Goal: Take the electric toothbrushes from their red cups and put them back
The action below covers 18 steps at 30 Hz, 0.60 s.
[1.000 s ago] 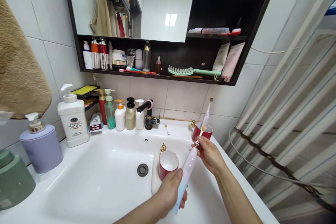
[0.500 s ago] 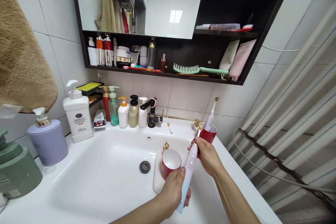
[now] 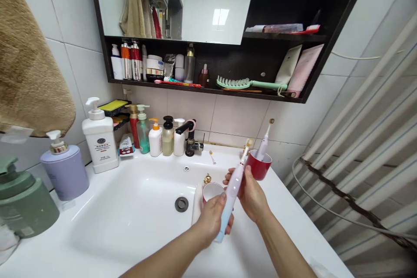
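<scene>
Over the right side of the white sink I hold a pink-and-blue electric toothbrush, tilted with its head up. My left hand is wrapped round its blue lower end. My right hand grips its pink upper part. A red cup with a white inside stands on a white tray just behind my left hand. A second red cup on the sink's right rim holds another toothbrush.
Pump bottles and small bottles line the sink's back left by the black tap. A purple dispenser and green container stand far left. A dark shelf holds toiletries and a green hairbrush. A towel hangs left; pipes run right.
Both hands have drawn the toothbrush closer and more upright. My right hand slid from its neck down onto the pink body. The view shifted slightly right.
</scene>
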Tool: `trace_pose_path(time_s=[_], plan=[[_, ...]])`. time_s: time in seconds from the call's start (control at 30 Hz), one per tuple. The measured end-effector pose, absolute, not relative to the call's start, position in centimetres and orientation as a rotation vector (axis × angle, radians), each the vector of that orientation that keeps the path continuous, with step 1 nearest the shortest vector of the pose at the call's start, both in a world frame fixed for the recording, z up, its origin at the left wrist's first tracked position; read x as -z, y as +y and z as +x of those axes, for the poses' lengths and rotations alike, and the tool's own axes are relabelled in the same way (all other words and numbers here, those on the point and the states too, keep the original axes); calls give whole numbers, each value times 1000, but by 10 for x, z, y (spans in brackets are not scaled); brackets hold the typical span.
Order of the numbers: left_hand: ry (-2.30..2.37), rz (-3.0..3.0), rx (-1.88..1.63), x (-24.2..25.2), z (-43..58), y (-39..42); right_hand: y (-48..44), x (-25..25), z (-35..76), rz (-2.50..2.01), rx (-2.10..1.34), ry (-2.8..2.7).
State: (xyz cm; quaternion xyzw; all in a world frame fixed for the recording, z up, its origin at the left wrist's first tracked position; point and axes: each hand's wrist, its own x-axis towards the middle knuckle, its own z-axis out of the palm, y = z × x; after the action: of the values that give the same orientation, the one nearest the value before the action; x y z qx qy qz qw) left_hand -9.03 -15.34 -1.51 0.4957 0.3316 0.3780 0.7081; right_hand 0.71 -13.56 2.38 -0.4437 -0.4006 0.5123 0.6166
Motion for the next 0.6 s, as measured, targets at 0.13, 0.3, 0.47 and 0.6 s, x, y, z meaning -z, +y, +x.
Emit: trace_pose_path(time_s=[0.13, 0.3, 0.47, 0.6], plan=[[879, 1267, -979, 15, -98, -140, -136, -21, 2, -1148, -978, -1268], [1269, 1690, -1088, 21, -114, -127, -126, -14, 7, -1186, -635, -1189], [1396, 1924, -773, 36, -116, -129, -119, 8, 4, -1373, -509, -1383], [1389, 1965, -745, 43, -110, -131, -118, 25, -3, -1510, -390, -1573]])
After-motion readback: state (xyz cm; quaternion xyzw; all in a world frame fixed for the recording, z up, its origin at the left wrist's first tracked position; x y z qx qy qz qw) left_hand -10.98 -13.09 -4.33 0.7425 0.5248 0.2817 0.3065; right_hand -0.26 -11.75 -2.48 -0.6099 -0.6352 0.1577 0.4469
